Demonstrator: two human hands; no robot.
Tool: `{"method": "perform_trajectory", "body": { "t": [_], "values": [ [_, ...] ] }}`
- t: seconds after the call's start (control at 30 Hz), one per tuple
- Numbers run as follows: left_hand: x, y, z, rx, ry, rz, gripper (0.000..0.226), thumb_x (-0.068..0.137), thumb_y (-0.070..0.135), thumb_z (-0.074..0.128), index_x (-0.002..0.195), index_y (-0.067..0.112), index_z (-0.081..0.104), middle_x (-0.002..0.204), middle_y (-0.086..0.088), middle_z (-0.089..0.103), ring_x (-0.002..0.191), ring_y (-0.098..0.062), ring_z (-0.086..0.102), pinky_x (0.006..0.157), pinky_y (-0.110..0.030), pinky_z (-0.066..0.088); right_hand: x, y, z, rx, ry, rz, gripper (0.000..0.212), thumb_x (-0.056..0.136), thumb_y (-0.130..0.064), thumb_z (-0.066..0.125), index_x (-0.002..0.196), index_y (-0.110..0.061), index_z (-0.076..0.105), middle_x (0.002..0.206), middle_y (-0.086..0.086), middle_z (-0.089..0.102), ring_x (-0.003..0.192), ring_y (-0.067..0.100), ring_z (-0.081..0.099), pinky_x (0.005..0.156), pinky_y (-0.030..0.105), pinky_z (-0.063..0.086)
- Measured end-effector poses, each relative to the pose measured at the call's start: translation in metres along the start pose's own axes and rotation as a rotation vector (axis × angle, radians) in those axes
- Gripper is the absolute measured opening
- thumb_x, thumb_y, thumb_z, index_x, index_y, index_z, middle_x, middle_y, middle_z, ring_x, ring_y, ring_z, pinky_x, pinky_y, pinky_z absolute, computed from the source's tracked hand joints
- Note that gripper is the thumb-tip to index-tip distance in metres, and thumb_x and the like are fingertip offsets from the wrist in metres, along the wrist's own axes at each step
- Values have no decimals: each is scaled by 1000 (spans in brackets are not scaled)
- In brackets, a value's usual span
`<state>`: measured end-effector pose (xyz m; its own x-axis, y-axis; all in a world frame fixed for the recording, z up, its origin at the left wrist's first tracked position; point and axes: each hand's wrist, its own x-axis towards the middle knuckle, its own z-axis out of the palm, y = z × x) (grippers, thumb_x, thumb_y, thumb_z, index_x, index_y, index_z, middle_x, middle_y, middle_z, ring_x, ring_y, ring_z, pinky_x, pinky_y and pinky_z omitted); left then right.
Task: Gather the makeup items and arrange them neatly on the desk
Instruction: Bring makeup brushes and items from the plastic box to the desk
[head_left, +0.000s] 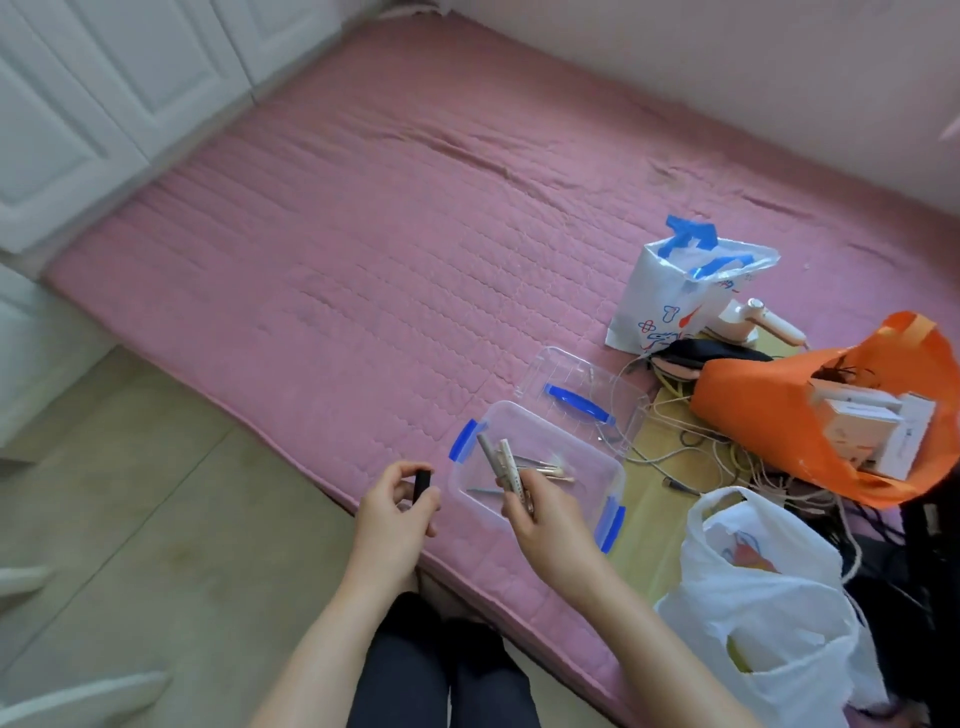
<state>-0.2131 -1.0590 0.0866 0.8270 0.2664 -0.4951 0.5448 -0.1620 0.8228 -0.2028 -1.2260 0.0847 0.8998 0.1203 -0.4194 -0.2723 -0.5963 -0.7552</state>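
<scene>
Pink mat (363, 234); left grip (395, 506) pinches black tube (422, 483) (right (540, 512) clutches pens (501, 462)).

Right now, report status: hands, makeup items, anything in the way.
Left hand shut on small black tube. Right hand shut on pale makeup sticks. Brushes remain in clear bin on pink mattress. Bags and cables crowd right side.

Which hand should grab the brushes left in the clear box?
Probably the left hand. It holds only a small black tube beside the box. The right hand, though over the box, is already full of pencils.
</scene>
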Motion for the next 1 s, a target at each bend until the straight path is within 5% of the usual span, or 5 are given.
{"method": "perform_trajectory", "body": {
  "t": [0.17, 0.43, 0.7, 1.0],
  "values": [
    [-20, -1, -44, -75, 150, 4, 22, 84, 1, 61, 92, 22, 62, 81, -9, 64, 57, -18, 54, 67, -37, 51, -1, -38, 16, -31, -76, -54, 15, 97, -17, 45, 101, -13, 59, 91, 5, 65, 86, 23, 59, 74, 34, 46],
    [-34, -13, -117, -164, 367, -27, 21, 87, 8, 60, 93, 28, 60, 78, -1, 66, 51, -9, 56, 58, -19, 48, 20, -99, 77, -182, -257, -126, 19, 96, -16, 43, 98, -5, 57, 89, 16, 64, 67, 18, 44, 58, 30, 35],
    [-24, -39, -210, -293, 588, -101, 17, 87, 9, 60, 90, 26, 61, 76, 0, 66, 50, -10, 57, 62, -33, 52, 47, -175, 159, -221, -387, -192, 26, 98, -21, 43, 100, 1, 55, 89, 23, 63, 64, 21, 42, 57, 32, 36],
    [4, -53, -360, -334, 705, -84, 11, 89, 20, 61, 79, 24, 63, 62, 12, 65, 49, -9, 55, 54, -22, 46, 64, -290, 259, -253, -450, -280, 24, 99, -22, 43, 101, 0, 55, 88, 22, 62, 64, 23, 46, 59, 42, 46]
  ]
}}
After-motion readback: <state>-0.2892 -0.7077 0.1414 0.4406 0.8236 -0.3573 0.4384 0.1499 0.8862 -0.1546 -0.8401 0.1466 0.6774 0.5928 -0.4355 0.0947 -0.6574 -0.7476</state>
